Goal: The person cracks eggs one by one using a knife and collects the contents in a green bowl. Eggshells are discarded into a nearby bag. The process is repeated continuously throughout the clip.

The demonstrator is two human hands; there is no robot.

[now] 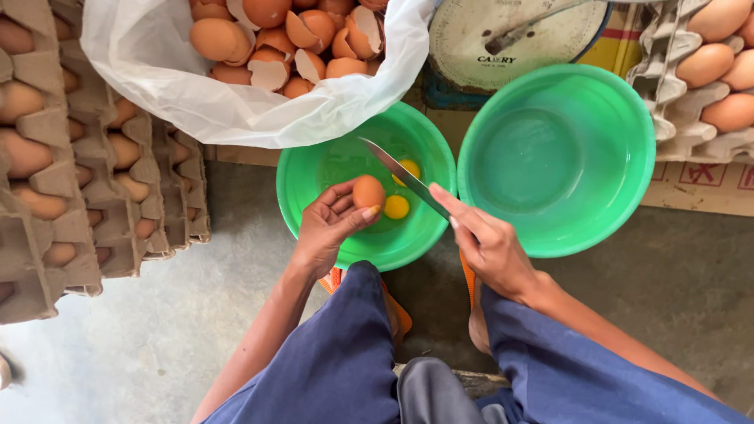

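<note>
My left hand [330, 228] holds a brown egg [367, 191] over a green bowl [302, 169] that has two yellow yolks [397, 206] lying in egg white. My right hand [487, 243] grips a knife [400, 174], forefinger laid along the blade. The blade slants up to the left over the bowl, just right of the egg; I cannot tell whether it touches it. A second green bowl [558, 157] stands to the right, holding clear liquid.
A white plastic bag [236, 110] full of broken eggshells [290, 39] hangs over the left bowl's far rim. Stacked cardboard trays of eggs [55, 157] stand at left, another egg tray [707, 71] at top right, a dial scale [503, 39] behind the bowls.
</note>
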